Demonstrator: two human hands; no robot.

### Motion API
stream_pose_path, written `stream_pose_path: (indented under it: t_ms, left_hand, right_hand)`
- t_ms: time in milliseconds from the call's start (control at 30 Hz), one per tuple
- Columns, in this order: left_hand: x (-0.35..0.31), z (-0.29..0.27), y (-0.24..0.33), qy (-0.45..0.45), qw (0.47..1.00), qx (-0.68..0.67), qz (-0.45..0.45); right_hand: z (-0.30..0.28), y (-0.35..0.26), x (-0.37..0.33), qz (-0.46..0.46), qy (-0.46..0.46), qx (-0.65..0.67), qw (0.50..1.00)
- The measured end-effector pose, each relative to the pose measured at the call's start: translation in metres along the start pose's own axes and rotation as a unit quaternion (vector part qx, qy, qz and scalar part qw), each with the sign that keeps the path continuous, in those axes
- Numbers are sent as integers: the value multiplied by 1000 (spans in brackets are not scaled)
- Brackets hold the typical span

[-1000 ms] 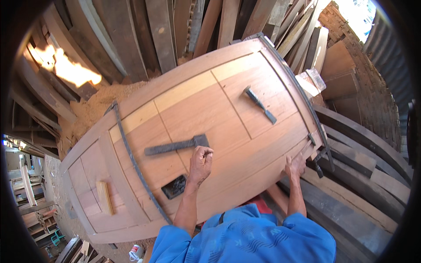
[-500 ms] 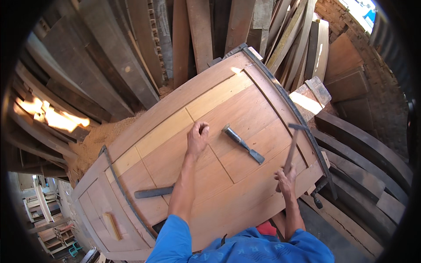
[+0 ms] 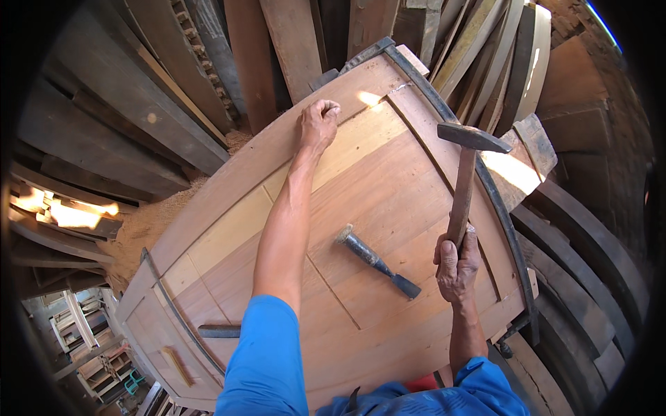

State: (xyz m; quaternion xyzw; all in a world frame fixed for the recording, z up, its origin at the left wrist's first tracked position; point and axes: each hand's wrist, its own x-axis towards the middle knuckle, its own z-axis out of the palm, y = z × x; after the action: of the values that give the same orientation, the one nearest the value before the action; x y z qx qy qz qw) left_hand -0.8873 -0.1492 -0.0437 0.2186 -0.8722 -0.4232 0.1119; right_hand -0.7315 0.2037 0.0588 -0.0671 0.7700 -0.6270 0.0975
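A wooden panelled door lies flat in front of me, with a lighter yellowish strip along its far side. My left hand is over the door's far rail, its fingers curled together; whatever they may pinch is too small to make out. In my right hand is a hammer, gripped by its wooden handle with the dark head raised above the door's right side. Between my arms a chisel lies on the panel, blade toward me. A dark flat bar rests left of it, partly hidden by my left sleeve.
Dark metal bar clamps cross the door at its right end and left part. A small yellowish wood strip lies at the left end. Planks stand behind, sawdust is heaped at left, and stacked beams lie at right.
My left hand has moved away from me, from mid-panel to the far rail. The right hand has lifted the hammer, which now appears larger and higher. The view has shifted slightly.
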Motion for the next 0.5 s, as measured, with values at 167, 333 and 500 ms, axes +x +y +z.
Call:
stream_pose_path:
  t_ms: [167,333,500]
  left_hand:
    - [9,18,-20,11,997,44,57]
    - [5,13,-17,-10,994,73,80]
    - [2,10,-10,-21,991,105,77]
  right_hand:
    - [3,9,17,34,-11,1,999]
    - [14,28,24,26,-27,9,999]
    - [22,26,30,39,-49,13,998]
